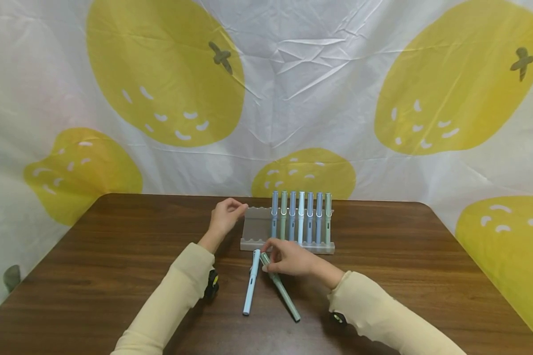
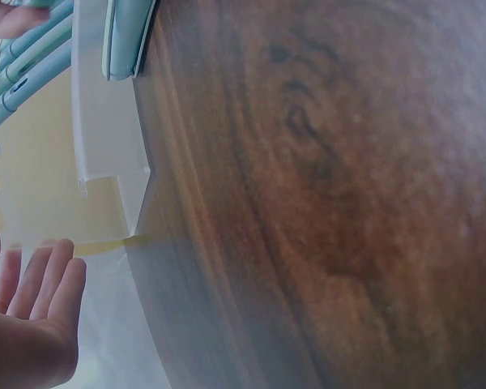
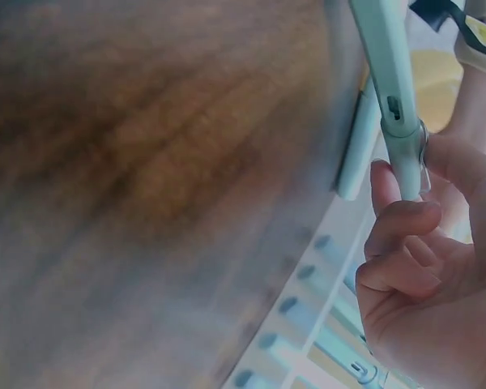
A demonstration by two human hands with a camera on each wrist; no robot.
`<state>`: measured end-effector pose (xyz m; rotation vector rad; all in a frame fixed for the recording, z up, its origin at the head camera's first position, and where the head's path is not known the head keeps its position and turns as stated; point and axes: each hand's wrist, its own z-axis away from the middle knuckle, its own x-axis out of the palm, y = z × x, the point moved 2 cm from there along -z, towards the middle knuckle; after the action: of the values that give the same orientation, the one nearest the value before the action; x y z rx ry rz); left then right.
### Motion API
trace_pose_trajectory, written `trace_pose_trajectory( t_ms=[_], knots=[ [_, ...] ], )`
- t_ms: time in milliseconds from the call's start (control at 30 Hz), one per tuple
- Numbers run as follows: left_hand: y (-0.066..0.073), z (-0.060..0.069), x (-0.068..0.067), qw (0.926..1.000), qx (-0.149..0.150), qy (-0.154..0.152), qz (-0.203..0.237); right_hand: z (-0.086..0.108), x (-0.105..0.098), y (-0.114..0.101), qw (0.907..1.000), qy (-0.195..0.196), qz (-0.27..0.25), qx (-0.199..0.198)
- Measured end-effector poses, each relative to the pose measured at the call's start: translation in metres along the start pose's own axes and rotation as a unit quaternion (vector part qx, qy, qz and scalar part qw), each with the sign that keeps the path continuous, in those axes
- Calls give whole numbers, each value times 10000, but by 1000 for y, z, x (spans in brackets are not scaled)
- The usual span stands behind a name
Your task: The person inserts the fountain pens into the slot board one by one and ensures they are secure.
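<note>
My left hand (image 1: 225, 217) is at the upper left corner of a clear plastic pen rack (image 1: 255, 224), thumb and fingertips on its edge. In the left wrist view, the fingers (image 2: 44, 284) of that hand lie along the rack's side. In front of the rack my right hand (image 1: 288, 259) pinches the capped end of a grey-green pen (image 1: 284, 294) by its clip. Its other end slants toward the near side. Just left of it lies a pale blue pen (image 1: 250, 286). Several blue and green pens (image 1: 301, 217) stand in the rack's right part.
The brown wooden table (image 1: 115, 256) stretches out on both sides of the rack. Behind it hangs a white cloth (image 1: 302, 108) printed with large yellow lemons. Dark wrist cameras (image 1: 211, 285) sit on both sleeves.
</note>
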<state>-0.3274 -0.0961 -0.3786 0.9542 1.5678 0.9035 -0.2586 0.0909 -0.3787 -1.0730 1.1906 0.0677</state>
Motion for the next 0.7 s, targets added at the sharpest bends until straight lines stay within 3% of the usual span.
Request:
trace_pose_trajectory(
  t_ms=[700],
  knots=[
    [2,1,-1,10000,-11,-41,49,-7,-39,-3,9919,1263,-77,-74]
  ],
)
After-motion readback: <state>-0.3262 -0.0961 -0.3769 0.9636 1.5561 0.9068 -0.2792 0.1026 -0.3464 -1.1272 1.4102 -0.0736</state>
